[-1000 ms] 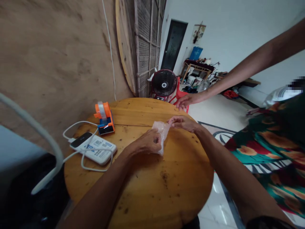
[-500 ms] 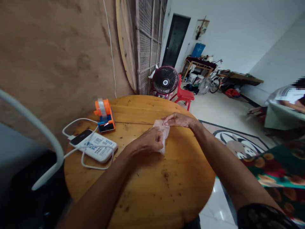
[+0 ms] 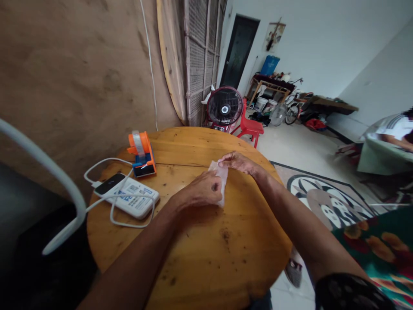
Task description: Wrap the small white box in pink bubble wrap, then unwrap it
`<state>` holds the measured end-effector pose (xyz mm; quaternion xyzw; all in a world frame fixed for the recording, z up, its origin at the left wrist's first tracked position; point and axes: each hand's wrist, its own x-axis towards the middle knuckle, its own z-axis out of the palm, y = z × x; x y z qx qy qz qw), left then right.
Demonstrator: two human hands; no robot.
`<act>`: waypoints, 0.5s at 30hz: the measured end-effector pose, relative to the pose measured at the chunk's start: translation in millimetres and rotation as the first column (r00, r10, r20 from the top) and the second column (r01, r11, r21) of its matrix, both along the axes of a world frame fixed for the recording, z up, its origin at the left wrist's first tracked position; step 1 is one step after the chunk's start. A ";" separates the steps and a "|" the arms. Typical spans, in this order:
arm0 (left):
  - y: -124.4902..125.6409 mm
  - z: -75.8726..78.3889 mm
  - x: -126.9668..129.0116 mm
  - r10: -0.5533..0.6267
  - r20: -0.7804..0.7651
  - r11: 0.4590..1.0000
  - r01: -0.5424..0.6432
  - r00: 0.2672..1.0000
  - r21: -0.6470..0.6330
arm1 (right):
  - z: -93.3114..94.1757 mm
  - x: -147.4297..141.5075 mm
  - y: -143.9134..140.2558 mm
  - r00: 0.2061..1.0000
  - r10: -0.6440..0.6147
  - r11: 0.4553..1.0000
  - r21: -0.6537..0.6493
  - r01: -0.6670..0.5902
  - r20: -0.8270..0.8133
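Observation:
Both my hands hold a small crumpled translucent plastic bag (image 3: 222, 178) just above the round wooden table (image 3: 200, 258). My left hand (image 3: 201, 191) pinches the bag's lower part with the fingers curled over it. My right hand (image 3: 237, 162) grips the bag's top edge between thumb and fingers. The bag is pale and partly hidden behind my left fingers.
An orange and blue tape dispenser (image 3: 141, 155) stands at the table's left back. A white power bank with a phone on it (image 3: 127, 197) and a looped white cable lie at the left. A red fan (image 3: 224, 108) and red stool (image 3: 250, 127) stand beyond the table. Another person sits at the far right (image 3: 393, 131).
Another person's arm that reached over the table's far edge has gone from view. My hands have shifted slightly left and closer together on the bag.

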<state>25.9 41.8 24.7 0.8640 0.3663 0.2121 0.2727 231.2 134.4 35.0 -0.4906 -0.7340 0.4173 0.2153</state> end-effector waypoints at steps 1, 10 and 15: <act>-0.4 -0.1 -0.5 -0.001 0.001 1.000 0.001 1.000 0.007 | -3.6 -0.5 0.1 0.999 -0.021 1.000 0.005 0.022 -0.038; -7.8 -1.5 -2.4 0.054 0.012 0.995 -0.055 0.998 0.080 | -27.3 -9.7 -4.2 0.959 -0.175 0.984 -0.011 0.177 -0.224; -13.6 0.4 -4.6 0.104 -0.039 0.983 -0.096 0.994 0.159 | -36.8 -12.9 -3.2 0.948 -0.179 0.977 0.064 0.203 -0.262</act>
